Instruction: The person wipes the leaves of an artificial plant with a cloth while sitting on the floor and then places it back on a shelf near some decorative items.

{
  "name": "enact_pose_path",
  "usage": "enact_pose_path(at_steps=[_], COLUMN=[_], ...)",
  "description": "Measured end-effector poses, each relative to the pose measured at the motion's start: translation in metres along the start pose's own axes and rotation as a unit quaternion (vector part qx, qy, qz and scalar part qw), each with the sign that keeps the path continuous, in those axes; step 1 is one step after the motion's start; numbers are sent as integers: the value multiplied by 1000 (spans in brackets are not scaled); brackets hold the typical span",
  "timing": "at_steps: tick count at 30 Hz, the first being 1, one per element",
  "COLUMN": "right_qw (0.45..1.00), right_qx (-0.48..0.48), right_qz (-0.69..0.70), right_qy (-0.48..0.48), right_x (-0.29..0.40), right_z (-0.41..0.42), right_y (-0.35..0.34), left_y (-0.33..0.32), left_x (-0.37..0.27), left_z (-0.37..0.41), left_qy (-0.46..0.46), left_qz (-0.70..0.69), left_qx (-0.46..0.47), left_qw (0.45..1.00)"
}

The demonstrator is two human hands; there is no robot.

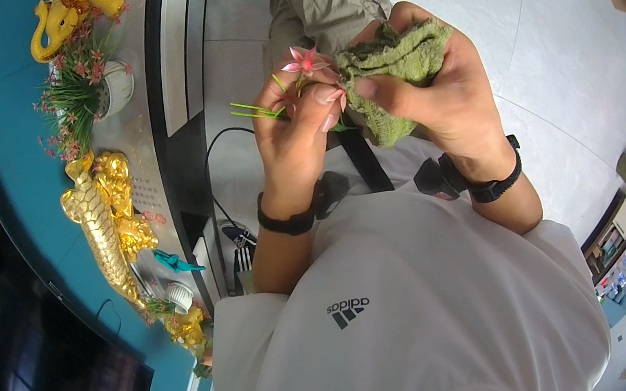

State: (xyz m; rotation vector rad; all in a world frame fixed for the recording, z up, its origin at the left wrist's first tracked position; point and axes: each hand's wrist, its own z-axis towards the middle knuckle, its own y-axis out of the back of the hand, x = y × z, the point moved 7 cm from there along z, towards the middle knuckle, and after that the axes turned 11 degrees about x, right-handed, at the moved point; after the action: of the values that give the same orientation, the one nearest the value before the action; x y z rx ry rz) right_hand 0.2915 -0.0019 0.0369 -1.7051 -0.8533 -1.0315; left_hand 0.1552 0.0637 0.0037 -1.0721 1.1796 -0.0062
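Note:
Between the thumb and fingers of my left hand (293, 130) is a sprig of artificial flowers with a pink star-shaped bloom (306, 62). Its thin green stems (258, 109) stick out to the left past the fingers. My right hand (449, 79) grips a crumpled green cloth (397, 69), with the thumb pressed on top. The cloth's left edge lies close against the flowers and the left fingertips; whether it touches a petal is hard to tell. Both hands are raised in front of my body, above the floor.
A cabinet top (148, 155) on the left carries a white pot of pink artificial flowers (115, 89), a golden elephant figurine (60, 23), a golden fish ornament (101, 231) and a teal cloth (175, 261). A black cable (209, 169) hangs by the cabinet. A low table (615, 238) stands far right.

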Motion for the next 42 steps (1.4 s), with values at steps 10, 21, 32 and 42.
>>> enact_pose_path(at_steps=[10,21,32,42], right_qw=[981,995,981,988], right_qx=[-14,47,-3,99], right_qz=[-183,-89,-193,-121], right_qy=[69,-29,33,11], right_x=[15,25,18,29], right_z=[-2,3,4,10], right_y=[-4,15,7,11], left_y=[5,-3,1,2], left_x=[9,11,14,16], left_z=[-3,1,-5,-4], left_qy=[32,59,76,111], left_qz=[-2,-61,-39,-37], left_qx=[-14,-10,-39,-34], left_qw=[999,996,996,993])
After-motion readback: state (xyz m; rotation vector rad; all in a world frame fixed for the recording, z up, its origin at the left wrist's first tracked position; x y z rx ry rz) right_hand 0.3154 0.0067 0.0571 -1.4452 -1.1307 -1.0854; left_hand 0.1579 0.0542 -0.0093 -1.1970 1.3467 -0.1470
